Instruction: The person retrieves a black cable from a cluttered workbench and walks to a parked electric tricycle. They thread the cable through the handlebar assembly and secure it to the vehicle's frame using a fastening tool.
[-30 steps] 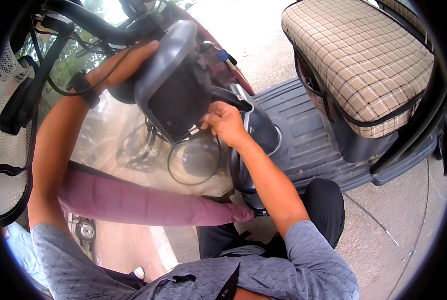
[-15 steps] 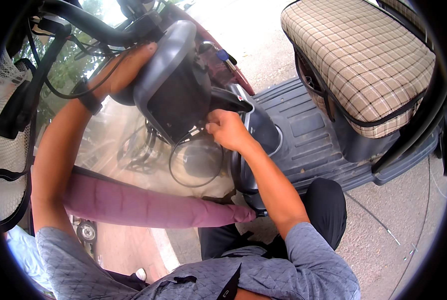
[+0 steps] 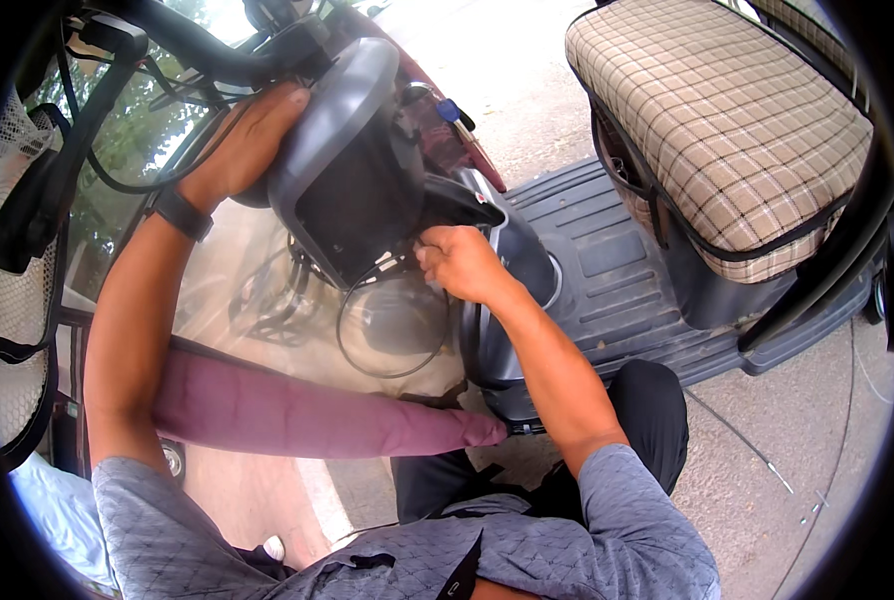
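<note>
My left hand (image 3: pixel 245 140), with a black band on the wrist, grips the left edge of a grey scooter head cover (image 3: pixel 342 160) just under the black handlebar (image 3: pixel 182 35). My right hand (image 3: pixel 457 262) is closed at the cover's lower right edge, fingers pinched where thin black wires (image 3: pixel 392 330) come out; what they hold is hidden. The wires hang in a loop below the cover. A dark steering column (image 3: pixel 497 330) stands beside my right forearm.
A plaid-covered seat (image 3: pixel 717 130) is at the upper right above the grey ribbed footboard (image 3: pixel 617 280). A folded maroon umbrella (image 3: pixel 297 415) lies across in front of my chest. A mesh basket (image 3: pixel 2 300) is at the left edge. Pavement lies to the right.
My right hand has shifted slightly up toward the cover's lower edge. The left hand keeps its grip on the cover.
</note>
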A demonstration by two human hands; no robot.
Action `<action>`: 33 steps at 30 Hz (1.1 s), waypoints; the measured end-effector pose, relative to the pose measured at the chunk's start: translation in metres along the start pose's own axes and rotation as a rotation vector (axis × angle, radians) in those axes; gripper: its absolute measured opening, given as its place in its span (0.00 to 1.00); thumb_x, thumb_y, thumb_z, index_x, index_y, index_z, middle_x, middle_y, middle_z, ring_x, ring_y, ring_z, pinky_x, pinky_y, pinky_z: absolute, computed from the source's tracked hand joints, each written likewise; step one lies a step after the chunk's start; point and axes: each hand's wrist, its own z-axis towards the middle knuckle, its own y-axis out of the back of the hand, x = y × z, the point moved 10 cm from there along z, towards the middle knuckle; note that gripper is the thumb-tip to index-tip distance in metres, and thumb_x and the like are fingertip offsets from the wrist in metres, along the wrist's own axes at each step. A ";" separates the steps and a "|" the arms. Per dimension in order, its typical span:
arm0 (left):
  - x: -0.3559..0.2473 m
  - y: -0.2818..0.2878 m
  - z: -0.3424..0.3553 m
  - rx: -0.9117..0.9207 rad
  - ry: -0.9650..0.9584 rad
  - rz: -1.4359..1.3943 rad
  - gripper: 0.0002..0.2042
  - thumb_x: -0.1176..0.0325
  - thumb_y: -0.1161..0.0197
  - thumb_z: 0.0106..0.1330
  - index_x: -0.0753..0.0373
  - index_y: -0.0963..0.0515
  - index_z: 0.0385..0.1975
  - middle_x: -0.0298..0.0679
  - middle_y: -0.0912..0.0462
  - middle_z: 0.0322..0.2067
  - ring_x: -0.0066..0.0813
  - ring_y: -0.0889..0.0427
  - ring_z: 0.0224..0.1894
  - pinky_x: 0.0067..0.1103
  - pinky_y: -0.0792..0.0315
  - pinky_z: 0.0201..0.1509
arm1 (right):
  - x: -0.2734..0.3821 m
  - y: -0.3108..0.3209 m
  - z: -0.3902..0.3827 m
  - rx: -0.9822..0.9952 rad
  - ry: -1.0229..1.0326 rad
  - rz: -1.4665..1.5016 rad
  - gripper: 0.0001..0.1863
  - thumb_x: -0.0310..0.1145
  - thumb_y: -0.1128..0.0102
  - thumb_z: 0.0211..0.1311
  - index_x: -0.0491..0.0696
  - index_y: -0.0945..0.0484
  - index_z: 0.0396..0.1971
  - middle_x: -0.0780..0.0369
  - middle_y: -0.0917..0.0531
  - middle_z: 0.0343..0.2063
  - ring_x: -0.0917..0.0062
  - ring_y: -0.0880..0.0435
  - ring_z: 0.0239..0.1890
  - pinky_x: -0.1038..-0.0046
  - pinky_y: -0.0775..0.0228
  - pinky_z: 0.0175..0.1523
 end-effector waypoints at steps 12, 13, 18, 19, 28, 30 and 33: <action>0.014 0.001 -0.005 -0.150 0.052 0.082 0.27 0.50 0.55 0.79 0.71 0.26 0.59 0.55 0.22 0.58 0.51 0.25 0.62 0.33 0.35 0.69 | -0.004 -0.015 -0.008 0.144 -0.292 0.218 0.09 0.19 0.47 0.65 0.32 0.23 0.25 0.55 0.19 0.21 0.73 0.16 0.22 0.69 0.23 0.26; 0.016 0.001 -0.006 -0.168 0.059 0.085 0.28 0.50 0.55 0.79 0.72 0.26 0.59 0.56 0.22 0.59 0.51 0.25 0.63 0.32 0.36 0.70 | -0.004 -0.017 -0.008 0.164 -0.299 0.213 0.10 0.21 0.48 0.67 0.33 0.22 0.27 0.56 0.18 0.23 0.73 0.15 0.23 0.70 0.22 0.28; 0.005 0.000 -0.010 -0.230 0.030 0.081 0.26 0.51 0.55 0.79 0.70 0.25 0.58 0.56 0.20 0.55 0.52 0.24 0.61 0.32 0.35 0.68 | -0.003 -0.016 -0.005 0.129 -0.301 0.247 0.10 0.21 0.48 0.67 0.34 0.21 0.28 0.56 0.18 0.23 0.74 0.16 0.23 0.71 0.22 0.28; 0.002 -0.001 -0.010 -0.236 0.035 0.072 0.25 0.51 0.55 0.79 0.69 0.25 0.57 0.56 0.20 0.54 0.53 0.23 0.59 0.33 0.34 0.66 | -0.003 -0.016 -0.005 0.122 -0.292 0.245 0.10 0.21 0.48 0.67 0.35 0.20 0.28 0.57 0.18 0.23 0.75 0.16 0.22 0.71 0.22 0.28; -0.017 0.005 -0.016 -0.226 0.039 0.079 0.25 0.49 0.56 0.78 0.66 0.23 0.51 0.56 0.19 0.43 0.55 0.21 0.48 0.35 0.29 0.55 | -0.003 -0.014 -0.004 0.088 -0.235 0.205 0.11 0.26 0.43 0.68 0.36 0.21 0.26 0.59 0.18 0.21 0.77 0.18 0.21 0.71 0.26 0.27; -0.018 0.007 -0.015 -0.192 0.075 0.108 0.25 0.48 0.55 0.77 0.66 0.22 0.51 0.55 0.18 0.43 0.54 0.20 0.47 0.35 0.29 0.55 | -0.007 -0.015 -0.002 0.072 -0.201 0.186 0.12 0.26 0.43 0.69 0.36 0.20 0.26 0.59 0.18 0.20 0.77 0.18 0.21 0.70 0.27 0.27; -0.016 0.011 -0.013 -0.119 0.126 0.160 0.26 0.47 0.53 0.77 0.67 0.21 0.50 0.53 0.17 0.43 0.49 0.19 0.47 0.34 0.28 0.55 | -0.011 -0.014 -0.001 0.044 -0.181 0.168 0.11 0.27 0.42 0.67 0.37 0.20 0.25 0.55 0.18 0.19 0.70 0.18 0.21 0.67 0.26 0.29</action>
